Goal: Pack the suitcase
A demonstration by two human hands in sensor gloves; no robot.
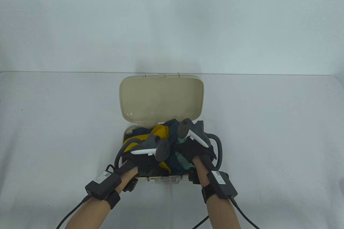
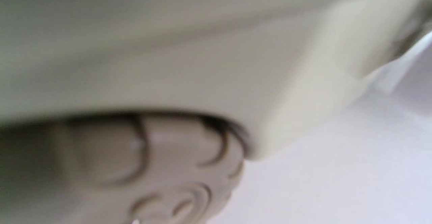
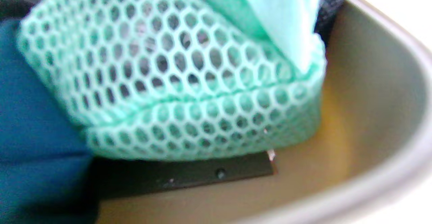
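Resting on the white table (image 1: 53, 121), the beige suitcase (image 1: 128, 132) lies open near the front edge, and both gloved hands reach into it from the near side. The left hand (image 1: 139, 159) is over the left half of the suitcase, on dark clothes; whether its fingers grip anything I cannot tell. The right hand (image 1: 192, 149) is over the right half, on a green mesh bag (image 3: 189, 92) beside blue cloth (image 3: 30, 122); its grip is hidden too. A yellow garment (image 1: 160, 132) lies further inside. The lid (image 1: 161, 97) stands open at the far side.
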